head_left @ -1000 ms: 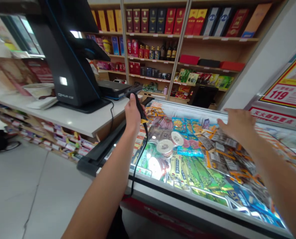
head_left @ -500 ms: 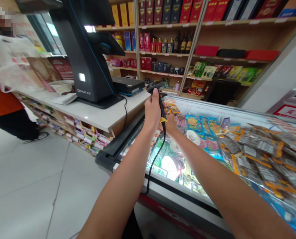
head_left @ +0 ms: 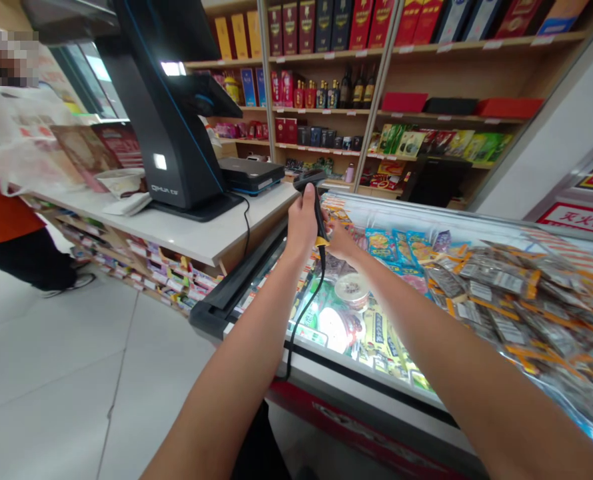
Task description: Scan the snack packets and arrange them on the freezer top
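My left hand (head_left: 302,220) is wrapped round the handle of a black barcode scanner (head_left: 310,179), thumb on top. The scanner has a yellow band at its lower end, and a black cable (head_left: 306,308) hangs from it to the near edge of the freezer. Close beside it, my right hand (head_left: 340,240) is closed with curled fingers, partly hidden behind the left hand and the scanner; what it grips cannot be made out. Both hands are above a glass-topped chest freezer (head_left: 256,320) holding round tubs (head_left: 352,289), blue packs (head_left: 382,244) and brown packs with orange edges (head_left: 506,273).
To the left, a white counter (head_left: 186,233) carries a black checkout terminal (head_left: 169,133) and a white bowl (head_left: 121,180). A person in orange (head_left: 1,207) stands beyond it with plastic bags. Shelves (head_left: 326,57) of boxes and bottles line the back; a sign (head_left: 579,217) is at right.
The view has shifted slightly. My right hand and forearm have moved a little relative to the freezer, uncovering more of a round tub. The left hand keeps its hold on the scanner.
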Demonstrator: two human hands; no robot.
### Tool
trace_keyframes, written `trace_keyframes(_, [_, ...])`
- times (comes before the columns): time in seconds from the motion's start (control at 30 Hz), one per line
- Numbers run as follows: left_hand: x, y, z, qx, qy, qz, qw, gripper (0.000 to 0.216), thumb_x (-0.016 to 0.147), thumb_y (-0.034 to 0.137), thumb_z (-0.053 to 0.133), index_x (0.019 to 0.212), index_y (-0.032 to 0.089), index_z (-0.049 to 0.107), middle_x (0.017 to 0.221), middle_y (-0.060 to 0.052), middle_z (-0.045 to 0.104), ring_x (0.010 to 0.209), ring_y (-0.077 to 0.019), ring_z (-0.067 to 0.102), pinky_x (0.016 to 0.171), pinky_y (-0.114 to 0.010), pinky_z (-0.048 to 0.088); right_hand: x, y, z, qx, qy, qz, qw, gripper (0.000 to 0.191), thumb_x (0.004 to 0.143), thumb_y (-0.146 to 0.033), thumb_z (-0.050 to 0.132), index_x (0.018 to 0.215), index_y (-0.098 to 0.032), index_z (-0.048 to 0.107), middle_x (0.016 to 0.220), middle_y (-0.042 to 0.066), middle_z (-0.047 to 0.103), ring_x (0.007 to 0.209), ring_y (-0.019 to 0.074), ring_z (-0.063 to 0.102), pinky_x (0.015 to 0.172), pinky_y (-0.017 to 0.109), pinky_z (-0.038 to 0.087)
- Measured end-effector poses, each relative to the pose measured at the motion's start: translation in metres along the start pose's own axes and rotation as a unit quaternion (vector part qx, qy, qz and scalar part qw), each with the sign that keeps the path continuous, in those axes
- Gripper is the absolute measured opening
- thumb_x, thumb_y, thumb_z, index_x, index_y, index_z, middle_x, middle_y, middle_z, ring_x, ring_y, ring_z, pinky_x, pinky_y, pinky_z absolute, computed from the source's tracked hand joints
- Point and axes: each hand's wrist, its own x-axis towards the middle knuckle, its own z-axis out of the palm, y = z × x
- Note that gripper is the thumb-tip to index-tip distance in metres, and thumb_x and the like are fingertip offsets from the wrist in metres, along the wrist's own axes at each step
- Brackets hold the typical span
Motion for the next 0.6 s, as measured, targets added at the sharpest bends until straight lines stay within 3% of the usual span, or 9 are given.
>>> trace_keyframes(0.17, [-0.010, 0.002, 0.009, -0.007, -0.073, -0.031, 0.997, 0.061, 0.085, 0.080, 0.053, 0.088, 0.019, 0.058, 0.053, 0.002, 0.055, 0.036, -0.0119, 0.050, 0.038, -0.024, 0.035, -0.037, 0.012, -0.058, 0.033, 0.066, 0.018, 0.997, 0.064, 0.076, -0.026, 0.072, 0.135, -0.014, 0.050, 0.133, 0.016, 0.064, 0.117, 0.0282, 0.064, 0.101, 0.043, 0.050])
trace_keyframes(0.3, [-0.027, 0.000, 0.022, 0.010, -0.210, -0.039, 0.977, 0.063, 0.082, 0.082, 0.053, 0.088, 0.019, 0.058, 0.053, 0.002, 0.056, 0.035, -0.0124, 0.050, 0.035, -0.024, 0.033, -0.079, 0.021, -0.125, -0.018, 0.192, -0.005, 0.981, 0.086, 0.078, -0.032, 0.072, 0.154, -0.020, 0.034, 0.142, 0.017, 0.057, 0.126, 0.0327, 0.059, 0.101, 0.049, 0.050])
trace_keyframes(0.4, [-0.045, -0.003, 0.033, 0.015, -0.321, -0.037, 0.946, 0.064, 0.082, 0.082, 0.054, 0.090, 0.018, 0.058, 0.055, 0.001, 0.056, 0.037, -0.0124, 0.051, 0.035, -0.024, 0.035, -0.112, 0.027, -0.165, -0.079, 0.247, -0.012, 0.966, 0.093, 0.080, -0.035, 0.070, 0.160, -0.023, 0.023, 0.139, 0.018, 0.057, 0.124, 0.0358, 0.060, 0.096, 0.052, 0.052])
trace_keyframes(0.5, [-0.062, -0.007, 0.041, 0.017, -0.399, -0.059, 0.915, 0.060, 0.085, 0.077, 0.054, 0.094, 0.018, 0.058, 0.058, 0.000, 0.058, 0.039, -0.0129, 0.053, 0.038, -0.024, 0.038, -0.138, 0.033, -0.185, -0.114, 0.269, -0.001, 0.957, 0.090, 0.080, -0.033, 0.067, 0.158, -0.019, 0.025, 0.142, 0.020, 0.054, 0.123, 0.0352, 0.059, 0.096, 0.051, 0.052])
trace_keyframes(0.6, [-0.072, -0.013, 0.044, 0.031, -0.436, -0.091, 0.895, 0.058, 0.085, 0.075, 0.057, 0.097, 0.019, 0.055, 0.060, 0.000, 0.060, 0.040, -0.0137, 0.054, 0.037, -0.023, 0.037, -0.153, 0.037, -0.189, -0.127, 0.272, 0.023, 0.954, 0.089, 0.079, -0.031, 0.064, 0.157, -0.017, 0.024, 0.140, 0.020, 0.054, 0.117, 0.0340, 0.062, 0.094, 0.049, 0.052])
